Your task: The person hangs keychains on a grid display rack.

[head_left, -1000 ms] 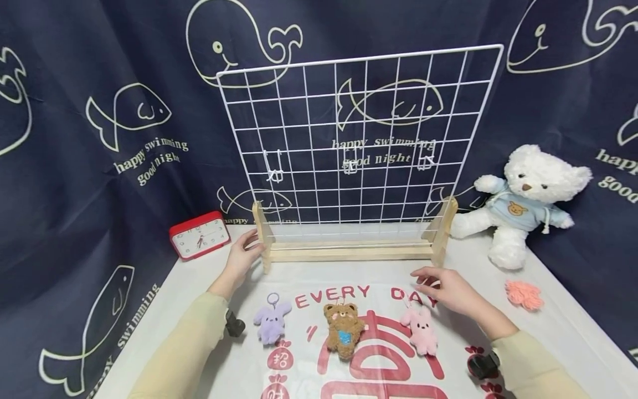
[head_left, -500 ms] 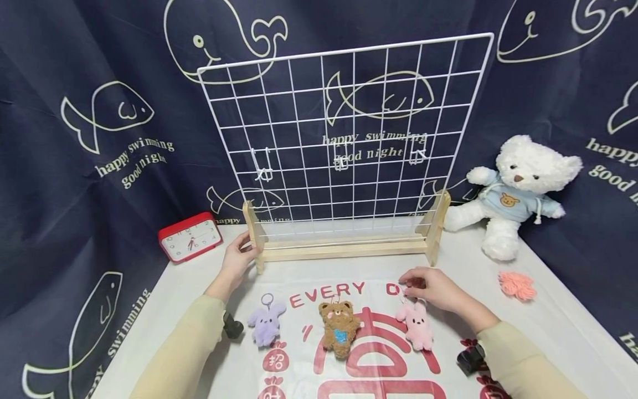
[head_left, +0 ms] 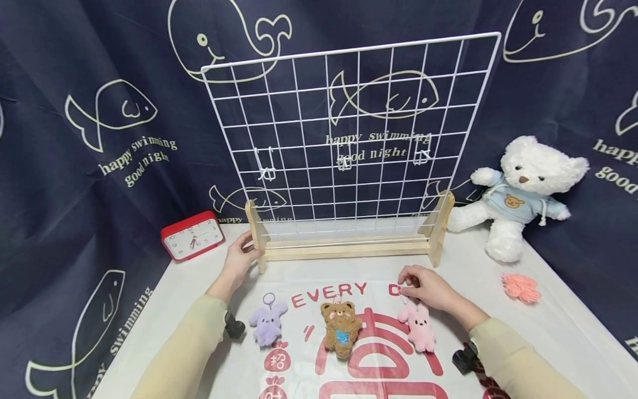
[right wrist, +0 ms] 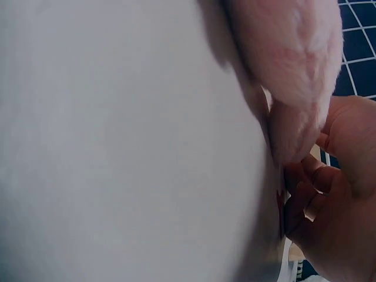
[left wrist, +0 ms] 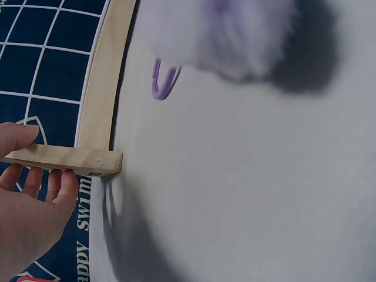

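My left hand (head_left: pixel 237 263) grips the left wooden foot (left wrist: pixel 73 157) of a white wire grid rack (head_left: pixel 344 119), thumb on one side and fingers on the other. My right hand (head_left: pixel 428 287) pinches at the top of a pink plush bunny keychain (head_left: pixel 420 328), which lies on the table; its ring is mostly hidden by the fingertips. In the right wrist view the bunny's pink fur (right wrist: pixel 294 53) hangs large beside the curled fingers. A brown bear keychain (head_left: pixel 341 327) lies in the middle, and a purple bunny keychain (head_left: pixel 267 324) at the left.
Several white hooks (head_left: pixel 344 158) hang on the grid. A red alarm clock (head_left: pixel 193 235) stands left of the rack, a white teddy bear (head_left: pixel 528 194) sits right of it. A coral yarn bundle (head_left: pixel 520 287) lies at the right.
My right hand has moved left and down to the top of the pink bunny, its fingers closing there. My left hand has taken hold of the rack's left foot.
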`<control>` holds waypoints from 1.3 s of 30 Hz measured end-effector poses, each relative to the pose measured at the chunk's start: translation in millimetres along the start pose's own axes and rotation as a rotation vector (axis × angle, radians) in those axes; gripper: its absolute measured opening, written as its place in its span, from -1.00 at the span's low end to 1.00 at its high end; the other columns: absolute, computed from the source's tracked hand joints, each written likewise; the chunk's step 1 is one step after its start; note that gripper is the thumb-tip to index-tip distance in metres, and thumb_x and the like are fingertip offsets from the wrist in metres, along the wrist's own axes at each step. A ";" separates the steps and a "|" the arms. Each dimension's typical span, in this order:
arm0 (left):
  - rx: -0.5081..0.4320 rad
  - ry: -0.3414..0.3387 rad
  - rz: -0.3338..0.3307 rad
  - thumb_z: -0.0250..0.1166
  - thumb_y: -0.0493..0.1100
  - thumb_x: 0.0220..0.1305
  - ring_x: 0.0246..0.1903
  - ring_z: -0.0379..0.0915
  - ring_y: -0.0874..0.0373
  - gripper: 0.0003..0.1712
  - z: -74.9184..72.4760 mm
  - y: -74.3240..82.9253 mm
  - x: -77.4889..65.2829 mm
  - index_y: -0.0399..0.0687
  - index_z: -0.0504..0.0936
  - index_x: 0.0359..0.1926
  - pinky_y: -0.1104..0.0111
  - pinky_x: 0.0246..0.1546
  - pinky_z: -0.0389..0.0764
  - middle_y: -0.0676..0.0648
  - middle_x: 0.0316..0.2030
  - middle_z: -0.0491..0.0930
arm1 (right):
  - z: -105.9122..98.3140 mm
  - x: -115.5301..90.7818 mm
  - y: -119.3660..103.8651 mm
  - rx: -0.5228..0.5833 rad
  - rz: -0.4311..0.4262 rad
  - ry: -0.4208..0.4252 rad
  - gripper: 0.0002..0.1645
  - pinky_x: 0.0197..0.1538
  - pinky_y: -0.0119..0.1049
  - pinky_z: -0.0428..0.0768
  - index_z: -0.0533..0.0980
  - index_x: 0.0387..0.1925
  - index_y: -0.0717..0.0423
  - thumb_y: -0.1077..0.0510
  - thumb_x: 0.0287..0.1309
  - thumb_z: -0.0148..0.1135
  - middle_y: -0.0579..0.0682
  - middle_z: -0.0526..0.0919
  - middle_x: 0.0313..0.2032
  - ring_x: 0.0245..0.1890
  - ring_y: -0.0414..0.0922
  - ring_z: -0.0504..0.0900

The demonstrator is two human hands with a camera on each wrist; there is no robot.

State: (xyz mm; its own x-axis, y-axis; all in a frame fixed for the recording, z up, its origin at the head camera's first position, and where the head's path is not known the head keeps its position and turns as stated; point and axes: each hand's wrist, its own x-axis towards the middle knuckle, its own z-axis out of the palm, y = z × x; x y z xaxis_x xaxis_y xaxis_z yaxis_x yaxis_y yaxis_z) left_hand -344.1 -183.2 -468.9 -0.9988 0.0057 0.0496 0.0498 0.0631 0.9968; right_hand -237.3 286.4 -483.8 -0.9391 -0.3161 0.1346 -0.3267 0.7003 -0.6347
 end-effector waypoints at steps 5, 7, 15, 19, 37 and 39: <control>-0.008 -0.020 -0.009 0.22 -0.59 0.17 0.35 0.30 -0.26 -0.16 1.0 0.5 -1.0 -0.28 0.26 0.49 0.06 0.36 0.42 -0.35 0.41 0.31 | 1.9 -0.9 -0.4 -0.032 0.000 0.032 -0.83 -0.38 -0.35 0.38 0.57 -0.40 0.00 0.29 0.18 0.40 -0.17 0.42 -0.48 -0.44 -0.26 0.38; -0.018 -0.021 -0.017 0.22 -0.59 0.18 0.36 0.29 -0.25 -0.16 0.9 0.4 -1.2 -0.27 0.26 0.49 0.04 0.36 0.40 -0.35 0.40 0.31 | 3.3 -1.6 -0.8 -0.045 0.011 0.036 -0.82 -0.38 -0.35 0.39 0.57 -0.43 0.00 0.30 0.19 0.39 -0.17 0.43 -0.48 -0.45 -0.25 0.38; -0.002 -0.021 -0.017 0.22 -0.57 0.20 0.34 0.31 -0.25 -0.16 1.0 -0.6 -2.3 -0.28 0.24 0.50 0.16 0.31 0.49 -0.38 0.38 0.32 | 4.8 -4.4 -3.9 -0.070 0.048 0.003 -0.80 -0.38 -0.34 0.42 0.55 -0.45 0.02 0.30 0.27 0.31 -0.13 0.43 -0.45 -0.45 -0.22 0.40; -0.008 -0.014 -0.021 0.21 -0.58 0.20 0.33 0.32 -0.25 -0.17 0.3 -1.1 -2.6 -0.29 0.25 0.50 0.29 0.22 0.56 -0.38 0.36 0.34 | 1.0 -5.5 -5.4 -0.028 0.042 0.008 -0.83 -0.39 -0.35 0.45 0.53 -0.41 0.07 0.31 0.30 0.28 -0.13 0.46 -0.47 -0.48 -0.24 0.42; -0.030 -0.022 -0.038 0.18 -0.57 0.24 0.35 0.28 -0.24 -0.17 -0.7 6.5 -5.9 -0.25 0.22 0.52 0.39 0.16 0.59 -0.35 0.40 0.28 | -16.5 -9.9 -10.6 0.122 -0.026 0.149 -0.90 -0.36 -0.41 0.55 0.58 -0.26 0.21 0.37 0.22 0.36 -0.07 0.73 -0.41 -0.43 -0.26 0.64; -0.029 -0.023 -0.040 0.19 -0.57 0.24 0.35 0.28 -0.23 -0.17 -1.0 6.5 -6.1 -0.25 0.22 0.52 0.41 0.15 0.59 -0.34 0.41 0.28 | -17.4 -11.3 -10.8 0.128 -0.037 0.169 -0.90 -0.33 -0.42 0.57 0.62 -0.28 0.18 0.35 0.19 0.40 -0.10 0.74 -0.41 -0.40 -0.27 0.67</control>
State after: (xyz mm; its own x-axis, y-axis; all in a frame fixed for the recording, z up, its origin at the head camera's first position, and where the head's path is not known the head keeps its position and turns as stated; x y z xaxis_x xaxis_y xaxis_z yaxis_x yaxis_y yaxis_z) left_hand -337.7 -183.8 -462.7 -0.9996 0.0265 0.0089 0.0099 0.0351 0.9993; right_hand -225.0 293.6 -465.2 -0.9346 -0.2210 0.2788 -0.3557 0.5994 -0.7171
